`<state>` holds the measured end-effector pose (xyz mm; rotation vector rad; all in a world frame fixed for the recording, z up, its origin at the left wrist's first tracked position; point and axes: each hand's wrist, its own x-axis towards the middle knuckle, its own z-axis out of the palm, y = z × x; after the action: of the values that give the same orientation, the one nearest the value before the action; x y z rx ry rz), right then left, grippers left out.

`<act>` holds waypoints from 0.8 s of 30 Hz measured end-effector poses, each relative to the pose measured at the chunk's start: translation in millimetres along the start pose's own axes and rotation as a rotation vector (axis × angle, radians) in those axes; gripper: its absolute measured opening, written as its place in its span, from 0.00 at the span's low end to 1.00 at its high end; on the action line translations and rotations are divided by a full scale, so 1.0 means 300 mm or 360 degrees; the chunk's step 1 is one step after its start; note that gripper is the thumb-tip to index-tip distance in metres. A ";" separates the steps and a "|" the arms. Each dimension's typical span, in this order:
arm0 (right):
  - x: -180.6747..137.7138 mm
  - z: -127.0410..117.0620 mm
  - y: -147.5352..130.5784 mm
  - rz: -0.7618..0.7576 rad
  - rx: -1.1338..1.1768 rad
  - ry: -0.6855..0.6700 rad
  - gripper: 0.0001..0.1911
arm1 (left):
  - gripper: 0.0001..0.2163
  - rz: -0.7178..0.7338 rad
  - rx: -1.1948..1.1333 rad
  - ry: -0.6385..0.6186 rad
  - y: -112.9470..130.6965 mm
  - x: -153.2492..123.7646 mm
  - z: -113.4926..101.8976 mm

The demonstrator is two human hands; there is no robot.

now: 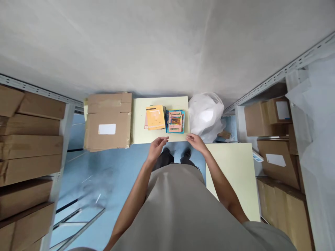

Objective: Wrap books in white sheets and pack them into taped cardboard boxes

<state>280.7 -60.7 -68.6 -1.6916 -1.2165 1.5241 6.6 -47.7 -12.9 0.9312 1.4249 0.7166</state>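
Two small stacks of thin books lie side by side on a pale yellow table (139,136). A yellow-orange book (156,118) tops the left stack, and other covers poke out beneath it. The right stack has a pink picture book (175,121) on top, with blue-edged ones under it. My left hand (157,146) hovers at the table's front edge below the yellow-orange book, fingers loosely stretched, nothing in them. My right hand (196,141) is near the table's front right corner, fingers slightly bent and apart, holding nothing. Neither hand touches a book.
A flattened cardboard stack (110,111) lies at the table's left end. A white plastic bag (206,115) stands to the right. Another pale table (232,167) is at my right. Shelves with cartons (31,150) flank both sides; a metal frame (81,226) lies lower left.
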 end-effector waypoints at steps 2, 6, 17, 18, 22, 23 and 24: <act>0.064 0.003 -0.003 0.0042 -0.0041 0.0013 0.16 | 0.24 -0.0027 0.0030 0.0050 0.006 0.061 -0.047; 0.173 0.049 -0.021 0.0171 -0.0082 0.0132 0.16 | 0.22 -0.0047 0.0156 0.0092 0.010 0.220 -0.164; 0.374 0.347 -0.193 0.0340 -0.0089 0.0304 0.22 | 0.26 -0.0163 0.0516 0.0146 -0.034 0.607 -0.470; 0.393 0.376 -0.212 0.0355 -0.0096 0.0292 0.23 | 0.27 -0.0190 0.0512 0.0081 -0.040 0.630 -0.486; 0.460 0.476 -0.276 0.0443 -0.0197 0.0215 0.26 | 0.21 -0.0212 0.0553 -0.0180 -0.049 0.692 -0.516; 0.471 0.498 -0.288 0.0442 -0.0238 0.0191 0.25 | 0.19 -0.0196 0.0557 -0.0212 -0.048 0.701 -0.518; 0.480 0.519 -0.298 0.0430 -0.0280 0.0168 0.24 | 0.17 -0.0178 0.0553 -0.0227 -0.046 0.708 -0.519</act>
<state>99.8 79.8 -89.9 -2.0959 -1.1307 1.4926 -138.5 146.4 -117.1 1.1359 1.4862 0.3158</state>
